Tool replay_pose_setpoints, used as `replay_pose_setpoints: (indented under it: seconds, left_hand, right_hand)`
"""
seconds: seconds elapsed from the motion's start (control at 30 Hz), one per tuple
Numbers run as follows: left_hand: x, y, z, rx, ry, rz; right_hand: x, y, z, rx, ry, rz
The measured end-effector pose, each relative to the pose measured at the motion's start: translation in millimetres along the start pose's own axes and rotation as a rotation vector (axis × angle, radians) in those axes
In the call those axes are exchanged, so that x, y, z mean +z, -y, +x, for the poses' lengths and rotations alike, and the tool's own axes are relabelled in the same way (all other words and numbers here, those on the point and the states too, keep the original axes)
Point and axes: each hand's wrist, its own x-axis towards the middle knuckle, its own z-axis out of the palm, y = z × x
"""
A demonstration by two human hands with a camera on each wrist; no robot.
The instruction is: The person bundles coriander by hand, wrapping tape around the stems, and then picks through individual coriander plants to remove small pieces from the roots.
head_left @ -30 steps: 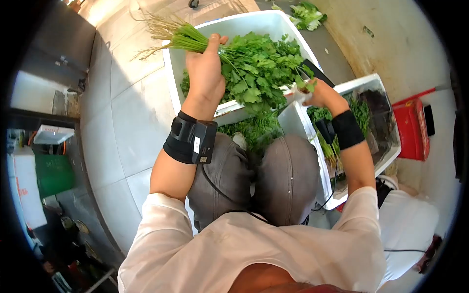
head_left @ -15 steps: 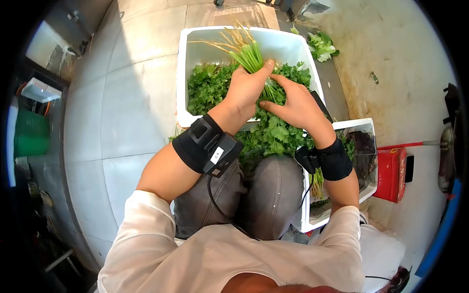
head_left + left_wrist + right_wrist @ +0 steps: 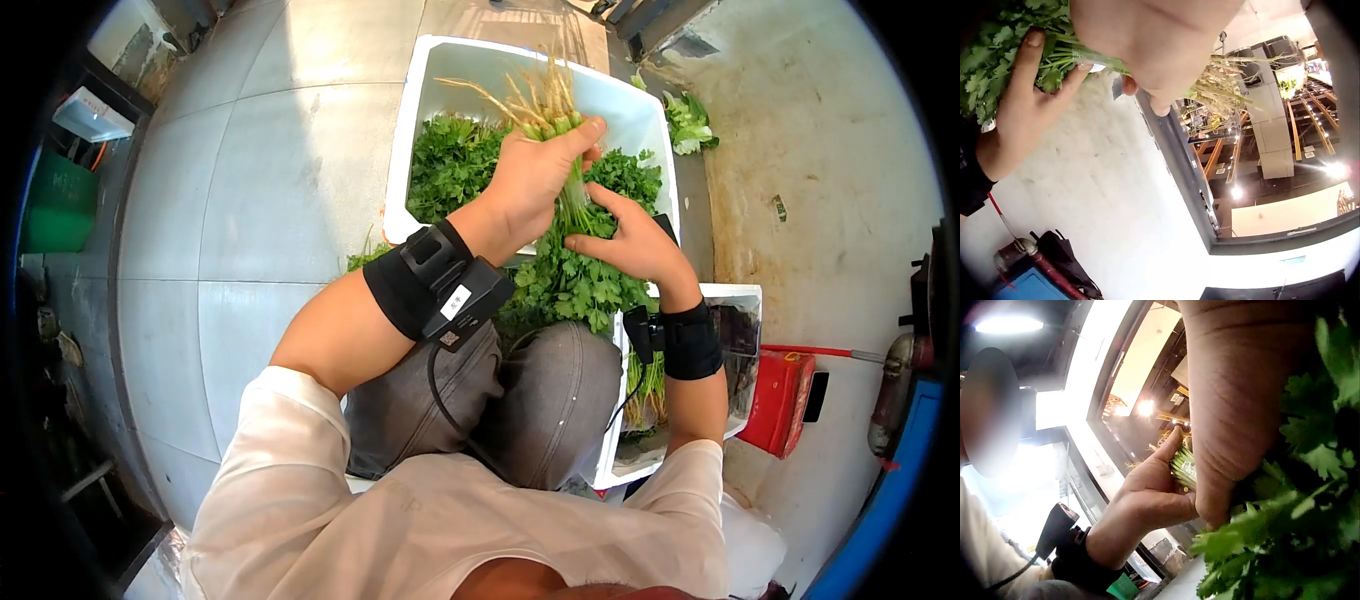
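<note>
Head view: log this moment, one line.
left hand: grips leafy green herb bunch by stems; right hand: touches its leaves; white foam box: greens inside

Pale grey floor tiles [image 3: 250, 200] stretch along the left, sunlit at the far end. At the far left stand a green bin [image 3: 60, 205] and, beyond it, a small white box [image 3: 95, 115]. Loose lettuce leaves [image 3: 690, 126] lie at the far right, by the foot of a brown-stained wall [image 3: 820, 180]. Nearer on the right are a red container [image 3: 770, 405], a red pole [image 3: 815, 351], a blue panel [image 3: 885, 480] and a white bag [image 3: 755, 550]. The left wrist view shows 2 bright lamps [image 3: 1337, 170]; the right wrist view, 1 tube light [image 3: 1009, 324].
</note>
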Motion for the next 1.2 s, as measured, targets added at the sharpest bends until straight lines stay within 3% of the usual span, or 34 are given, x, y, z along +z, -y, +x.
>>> replay_pose_setpoints:
  seconds: [0.13, 0.17, 0.27, 0.33, 0.4, 0.47, 0.53, 0.6, 0.67, 0.87, 0.9, 1.0, 1.03, 1.07, 1.13, 1.2]
  left_hand:
    - [-3, -8, 1, 0.050, -0.043, -0.081]
    - [-6, -8, 1, 0.097, -0.031, -0.104]
    - [-21, -10, 10, -0.035, -0.163, -0.090]
    - [-23, -11, 12, 0.016, -0.117, -0.071]
    - [-23, -15, 12, 0.143, -0.339, -0.003]
    - [-35, -25, 7, 0.151, -0.262, 0.021]
    - [-38, -37, 4, 0.200, -0.459, -0.034]
    - [-46, -49, 0, 0.137, -0.562, -0.003]
    - [-60, -54, 2, 0.244, -0.579, -0.029]
    - [-61, -62, -6, 0.248, -0.614, 0.041]
    - [-61, -62, -7, 0.254, -0.606, 0.039]
    - [-55, -65, -11, 0.292, -0.607, 0.059]
    - [-54, -65, -13, 0.301, -0.616, 0.080]
    - [-54, -66, -12, 0.301, -0.620, 0.088]
    - [-56, -67, -13, 0.348, -0.602, 0.080]
    - [-59, -68, -13, 0.369, -0.606, 0.106]
  right_hand:
    - [3, 6, 8, -0.031, 0.028, 0.107]
    - [2, 12, 10, 0.089, 0.094, 0.149]
    - [16, 5, 14, -0.006, 0.000, 0.207]
    - [19, -3, 18, 0.025, -0.002, 0.259]
    - [22, -29, 31, 0.005, -0.084, 0.176]
    - [6, -38, 40, 0.303, -0.034, 0.300]
    - [-6, -60, 48, 0.451, -0.047, 0.289]
    - [-7, -92, 56, 0.507, -0.052, 0.213]
    - [-3, -106, 65, 0.548, -0.005, 0.235]
    - [32, -117, 123, 0.526, 0.111, 0.563]
    - [23, -85, 128, 0.502, 0.198, 0.551]
    - [41, -105, 179, 0.410, 0.222, 0.592]
    - [45, -90, 184, 0.457, 0.078, 0.428]
    - [59, -97, 200, 0.454, 0.080, 0.436]
    - [92, -127, 234, 0.414, -0.284, 0.255]
    - [106, -118, 224, 0.288, -0.198, 0.086]
